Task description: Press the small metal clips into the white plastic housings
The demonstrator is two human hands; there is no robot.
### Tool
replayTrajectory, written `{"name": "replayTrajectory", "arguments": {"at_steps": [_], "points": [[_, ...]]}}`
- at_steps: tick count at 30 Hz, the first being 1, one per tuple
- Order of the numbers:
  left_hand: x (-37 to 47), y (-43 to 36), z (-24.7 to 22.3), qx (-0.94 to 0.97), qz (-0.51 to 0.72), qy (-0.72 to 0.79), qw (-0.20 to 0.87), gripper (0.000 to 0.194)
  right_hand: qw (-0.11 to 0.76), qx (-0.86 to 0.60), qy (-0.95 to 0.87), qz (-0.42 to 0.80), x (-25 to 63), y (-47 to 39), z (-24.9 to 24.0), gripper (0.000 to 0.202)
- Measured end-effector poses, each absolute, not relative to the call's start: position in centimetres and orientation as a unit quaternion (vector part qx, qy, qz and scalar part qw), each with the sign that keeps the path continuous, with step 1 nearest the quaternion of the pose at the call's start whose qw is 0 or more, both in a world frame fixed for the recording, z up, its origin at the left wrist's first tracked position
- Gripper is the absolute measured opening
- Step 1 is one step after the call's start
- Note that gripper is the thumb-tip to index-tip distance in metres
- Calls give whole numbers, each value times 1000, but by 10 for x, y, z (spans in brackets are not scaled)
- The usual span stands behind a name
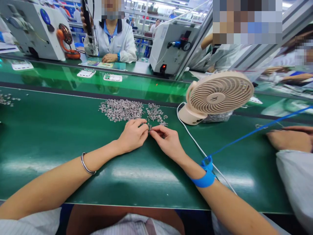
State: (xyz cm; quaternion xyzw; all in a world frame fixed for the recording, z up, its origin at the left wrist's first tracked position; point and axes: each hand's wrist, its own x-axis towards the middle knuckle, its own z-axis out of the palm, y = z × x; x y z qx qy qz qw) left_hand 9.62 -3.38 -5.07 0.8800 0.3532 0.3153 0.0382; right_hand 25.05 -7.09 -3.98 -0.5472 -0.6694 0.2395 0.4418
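A large pile of small metal parts [122, 109] lies on the green table [97, 182], with a smaller heap [155, 112] just to its right. My left hand [134, 135], its fingers bent and drawn together, is at the near edge of the piles; what it pinches, if anything, is hidden. Close beside it, my right hand [167, 140] pinches a tiny metal part [151, 129] between thumb and forefinger. The fingertips of both hands nearly meet. A metal bangle [86, 164] is on my left forearm, and a blue strap [204, 178] circles my right wrist.
A beige fan [216, 96] stands right of the piles, its white cable [195, 141] running toward the front edge. Blue cord [254, 132] stretches from my right wrist. Another person's hand [290, 140] is at the right. Beyond, a green conveyor [137, 87] carries white devices [112, 77].
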Motion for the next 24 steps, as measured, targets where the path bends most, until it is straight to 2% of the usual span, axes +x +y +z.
{"name": "replayTrajectory", "arguments": {"at_steps": [9,14,24], "points": [[96,-35,-49,879,324,349,33,24,441,-563,-663,223,250,-73,-35,13],[96,-38,-47,875,326,356,24,22,469,-618,-588,228,259,-66,-32,14],[97,-33,-48,840,295,456,27,23,455,-637,-595,181,266,-60,-36,18]]}}
